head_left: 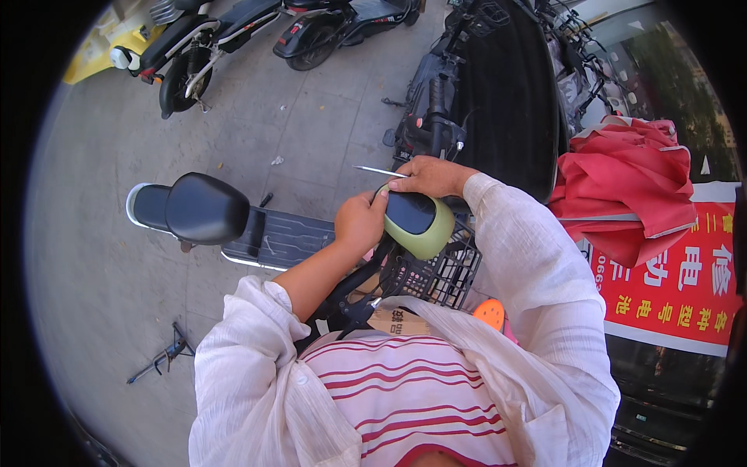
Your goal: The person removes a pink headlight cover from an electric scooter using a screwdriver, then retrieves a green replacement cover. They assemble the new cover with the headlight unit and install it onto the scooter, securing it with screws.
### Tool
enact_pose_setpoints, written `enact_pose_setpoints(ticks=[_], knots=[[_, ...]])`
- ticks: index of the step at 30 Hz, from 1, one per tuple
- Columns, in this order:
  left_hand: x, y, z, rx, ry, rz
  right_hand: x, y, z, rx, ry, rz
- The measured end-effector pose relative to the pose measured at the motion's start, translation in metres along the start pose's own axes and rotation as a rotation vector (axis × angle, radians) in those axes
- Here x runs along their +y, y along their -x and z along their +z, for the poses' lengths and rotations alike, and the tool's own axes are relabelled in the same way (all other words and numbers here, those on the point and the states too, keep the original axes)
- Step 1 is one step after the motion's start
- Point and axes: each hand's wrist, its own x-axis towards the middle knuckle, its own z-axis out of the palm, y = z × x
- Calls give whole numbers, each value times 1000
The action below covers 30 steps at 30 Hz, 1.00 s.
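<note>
Going left to right: black scooter seat [206, 208], then the left hand [359, 222] wrapped around the near edge of the green-and-black headlight housing [419, 224] above the wire front basket [436, 272]. The right hand [428, 177] pinches a thin metal tool [379, 171] at the housing's top edge. If that tip slips, I'd guess it scratches the plastic or jabs the left fingers, being so close.

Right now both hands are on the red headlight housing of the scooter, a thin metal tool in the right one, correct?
Not quite: the rounded plastic headlight housing is pale green with a dark lens, not red. The head view shows the left hand gripping its side and the right hand on top, holding the thin metal tool.
</note>
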Motion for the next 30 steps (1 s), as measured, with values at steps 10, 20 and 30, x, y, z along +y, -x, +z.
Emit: enact_pose_setpoints(ticks=[10,20,30], knots=[[-4,-5,4,5,273,-154,-3,-8,5,0,-176,45],[3,-13,-31,-415,499,-186,-13,17,2,180,-9,146],[-20,-22,-36,-650,578,-73,-48,108,80,597,99,272]])
